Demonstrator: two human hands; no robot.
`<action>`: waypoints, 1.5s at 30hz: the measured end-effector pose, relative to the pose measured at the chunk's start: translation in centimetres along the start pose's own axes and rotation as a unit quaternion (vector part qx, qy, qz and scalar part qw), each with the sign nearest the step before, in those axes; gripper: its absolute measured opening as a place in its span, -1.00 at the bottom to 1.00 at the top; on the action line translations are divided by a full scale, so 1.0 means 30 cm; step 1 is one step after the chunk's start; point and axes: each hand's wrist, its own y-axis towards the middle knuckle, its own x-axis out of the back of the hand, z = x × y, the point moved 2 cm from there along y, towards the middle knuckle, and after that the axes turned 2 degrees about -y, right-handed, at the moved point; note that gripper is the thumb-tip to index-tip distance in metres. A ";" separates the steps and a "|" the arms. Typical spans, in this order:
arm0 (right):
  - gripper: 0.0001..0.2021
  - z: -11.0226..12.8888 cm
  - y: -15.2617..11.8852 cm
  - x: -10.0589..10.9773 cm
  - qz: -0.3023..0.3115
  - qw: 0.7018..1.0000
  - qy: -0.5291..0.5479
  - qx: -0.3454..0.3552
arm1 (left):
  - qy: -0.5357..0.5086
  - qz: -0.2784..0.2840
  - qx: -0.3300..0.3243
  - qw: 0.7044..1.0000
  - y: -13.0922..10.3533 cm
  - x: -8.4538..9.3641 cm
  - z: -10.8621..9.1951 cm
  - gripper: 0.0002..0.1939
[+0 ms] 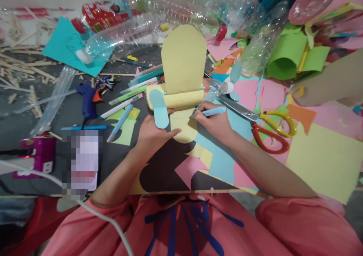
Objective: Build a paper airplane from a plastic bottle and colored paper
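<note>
My right hand is closed around a light blue marker, its tip near the yellow paper. A faint line runs across the rounded lower flap of the yellow paper model. My left hand lies at the flap's left side, thumb and fingers spread, thumb over the paper. Part of its fingers is hidden by a light blue rounded strip hanging from the model's left end. Behind the flap are a yellow paper roll and a tall rounded panel. At the roll's right end is a clear bottle top with a white cap.
Scissors with red and yellow handles lie right. To the left are several markers, a blue glue gun, a phone and a purple power strip. Plastic bottles and green paper tubes stand behind.
</note>
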 end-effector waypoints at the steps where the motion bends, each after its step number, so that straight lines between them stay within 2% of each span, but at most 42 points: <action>1: -0.81 -0.002 0.003 0.002 0.001 1.000 -0.003 -0.002 | 0.002 0.002 0.004 1.000 0.000 -0.001 0.001 -0.45; 13: -0.82 -0.026 0.014 0.007 -0.022 1.000 -0.002 0.016 | 0.004 0.007 0.000 1.000 0.005 -0.003 0.007 -0.45; 18: -0.81 -0.027 0.030 0.031 -0.034 0.996 0.073 0.038 | 0.027 0.007 -0.012 1.000 0.001 -0.006 0.007 -0.45; 22: -0.78 -0.027 0.042 0.062 -0.042 0.988 0.148 0.022 | 0.064 0.017 -0.031 0.997 -0.001 -0.009 -0.003 -0.45; 26: -0.90 -0.020 0.004 0.073 -0.025 0.983 0.184 -0.004 | 0.098 0.030 -0.053 0.993 -0.002 -0.014 -0.011 -0.44; 31: -0.83 -0.028 -0.067 0.072 -0.012 0.982 0.182 -0.051 | 0.097 0.020 -0.069 0.993 -0.008 -0.025 -0.005 -0.44; 34: -0.89 -0.046 -0.076 0.070 0.004 0.983 0.166 -0.073 | 0.101 0.026 -0.061 0.993 -0.009 -0.028 -0.004 -0.43; 38: -0.98 -0.056 -0.066 0.068 0.022 0.988 0.134 -0.072 | 0.102 0.029 -0.055 0.993 -0.010 -0.032 -0.003 -0.43; 45: -0.94 -0.039 -0.069 0.069 0.021 0.996 0.074 -0.049 | 0.103 0.005 -0.061 0.993 -0.008 -0.041 0.009 -0.47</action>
